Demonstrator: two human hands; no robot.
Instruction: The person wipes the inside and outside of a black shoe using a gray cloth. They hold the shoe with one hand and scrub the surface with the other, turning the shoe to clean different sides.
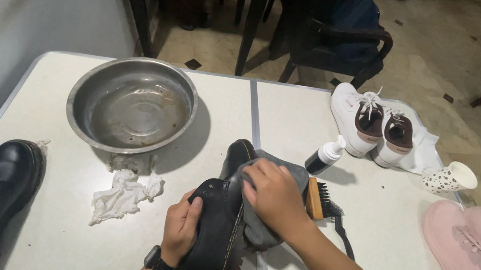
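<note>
Left hand (181, 227) grips the heel end of a black boot (221, 216) lying mid-table near the front edge, fingers wrapped on the leather. Right hand (274, 197) presses a grey cloth (255, 226) flat onto the boot's upper (palm down, fingers closed over the cloth). Wooden brush (323, 202) just beside it. Steel bowl (132, 104) and crumpled tissue (124, 194) lie to the left.

Bowl (132, 104) behind-left of boot (219, 222); sneakers (372, 126) far right.
</note>
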